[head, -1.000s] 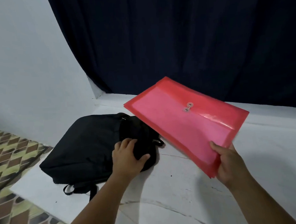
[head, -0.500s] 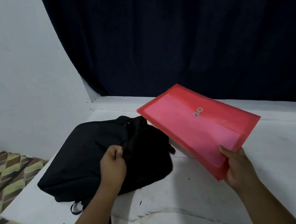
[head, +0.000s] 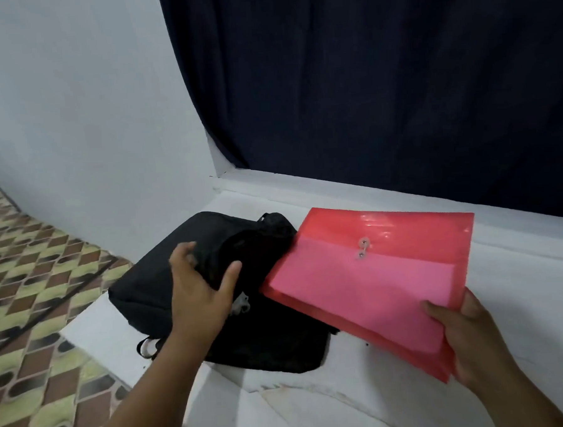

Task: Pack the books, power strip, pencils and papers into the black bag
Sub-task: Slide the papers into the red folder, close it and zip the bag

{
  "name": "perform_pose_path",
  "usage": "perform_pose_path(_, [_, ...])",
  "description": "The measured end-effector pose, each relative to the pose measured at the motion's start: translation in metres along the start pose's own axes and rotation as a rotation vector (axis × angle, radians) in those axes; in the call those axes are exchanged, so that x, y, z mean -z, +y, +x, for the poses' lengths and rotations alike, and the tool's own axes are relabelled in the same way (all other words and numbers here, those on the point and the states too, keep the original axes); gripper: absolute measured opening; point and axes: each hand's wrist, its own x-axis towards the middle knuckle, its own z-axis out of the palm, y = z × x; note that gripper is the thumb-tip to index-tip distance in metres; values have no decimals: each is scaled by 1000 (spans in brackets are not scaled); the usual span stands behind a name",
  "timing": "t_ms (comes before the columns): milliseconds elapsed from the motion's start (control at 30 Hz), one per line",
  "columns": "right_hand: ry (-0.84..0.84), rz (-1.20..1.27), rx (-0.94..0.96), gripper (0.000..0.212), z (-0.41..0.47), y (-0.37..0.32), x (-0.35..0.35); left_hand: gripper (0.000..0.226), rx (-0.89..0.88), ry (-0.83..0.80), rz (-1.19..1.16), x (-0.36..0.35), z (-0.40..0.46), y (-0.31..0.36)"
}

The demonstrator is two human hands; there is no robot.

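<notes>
A black bag lies on a white ledge near its left corner. My left hand grips the bag's upper flap and holds it lifted, so a dark opening shows beneath it. A red translucent folder with a string-and-button clasp and pink paper inside hangs in the air just right of the bag. Its left corner sits over the bag's opening. My right hand pinches the folder's lower right corner. Books, power strip and pencils are out of sight.
The white ledge runs to the right and toward me. A dark curtain hangs behind it, and a pale wall stands at left. Patterned floor tiles lie below the ledge on the left.
My left hand has gone from pressing on the bag to gripping and lifting its flap. The folder has swung lower and leftward, its corner now over the bag.
</notes>
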Motion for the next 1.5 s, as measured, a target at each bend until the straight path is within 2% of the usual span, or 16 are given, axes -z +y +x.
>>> perform_pose_path(33, [-17,-29,3,50,-2,-1,2,62,-83,-47,129,-3,-1,-5])
perform_pose_path(167, [-49,-142,13,49,-7,-9,12,64,-297,-9,657,-13,-3,-6])
perform_pose_path(233, [-76,-194,14,46,-9,-15,18,58,-610,-198,912,-16,-9,-9])
perform_pose_path(267, [-92,-217,13,44,-9,-18,20,47,-735,-322,1011,-17,-10,-10])
perform_pose_path(300, [-111,-236,11,42,-10,-21,22,35,-786,-438,1091,-17,-11,-10])
perform_pose_path(333, [-133,-253,10,40,-11,-25,23,29,-746,-538,1164,-17,-13,-8])
perform_pose_path(400, [-169,-271,16,38,-14,-31,24,41,-560,-614,1264,-20,-16,-9])
perform_pose_path(467, [-192,-295,22,37,-18,-34,26,56,-373,-617,1272,-26,-21,-8])
perform_pose_path(567, [-203,-318,12,38,-23,-38,28,64,-286,-678,1309,-33,-30,-13])
perform_pose_path(700, [-217,-344,19,39,-26,-50,30,42,-322,-673,1361,-34,-25,-30])
perform_pose_path(867, [-208,-406,4,38,-29,-52,24,40,-326,-645,1339,-36,-16,-35])
perform_pose_path(1033, [-193,-444,-37,38,-31,-54,16,22,-356,-619,1319,-35,-12,-41])
perform_pose_path(1167, [-228,-477,-59,35,-31,-74,17,20,-552,-581,1220,-30,-13,-59])
perform_pose_path(1267, [-264,-530,-54,32,-28,-93,22,28,-632,-562,1146,-24,-13,-69])
perform_pose_path(1333, [-303,-580,-64,30,-24,-100,21,35,-632,-575,1114,-20,-9,-71])
perform_pose_path(1500, [-388,-648,-147,28,-15,-97,3,20,-535,-594,1077,-18,-4,-65])
